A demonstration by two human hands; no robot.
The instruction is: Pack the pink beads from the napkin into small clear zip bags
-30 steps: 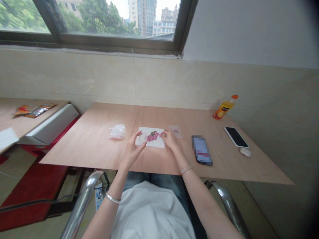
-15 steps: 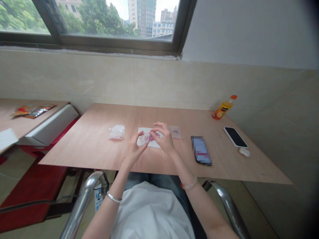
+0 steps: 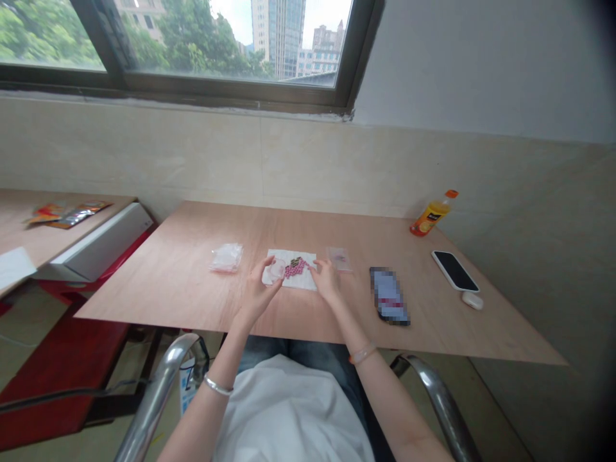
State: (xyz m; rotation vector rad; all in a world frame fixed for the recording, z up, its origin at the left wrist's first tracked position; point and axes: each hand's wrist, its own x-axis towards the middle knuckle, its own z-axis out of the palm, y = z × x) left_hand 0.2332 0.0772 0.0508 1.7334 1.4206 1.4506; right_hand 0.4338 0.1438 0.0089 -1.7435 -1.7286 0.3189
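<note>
A white sheet (image 3: 303,282) lies flat on the table, with a cluster of pink beads and a few darker pieces (image 3: 295,267) on it. Over the sheet's left side, my left hand (image 3: 260,285) grips a round, translucent pale-pink object, perhaps a spool (image 3: 276,269), between thumb and fingers. At the sheet's right edge is my right hand (image 3: 328,281), its thumb and forefinger drawn together; whatever they pinch is too small to make out. Just beyond that hand lies a small clear bag (image 3: 341,258) with something tiny inside.
Left of the sheet rests a clear plastic packet (image 3: 226,257). To the right are a dark phone (image 3: 389,295), a white-framed phone (image 3: 455,270), a small white case (image 3: 472,300) and an orange drink bottle (image 3: 434,213). Chair armrests (image 3: 178,359) flank me below the table (image 3: 192,295).
My right hand has moved right and slightly down, away from the round object, uncovering the beads. My left hand keeps its grip nearly in place. The view has tilted slightly.
</note>
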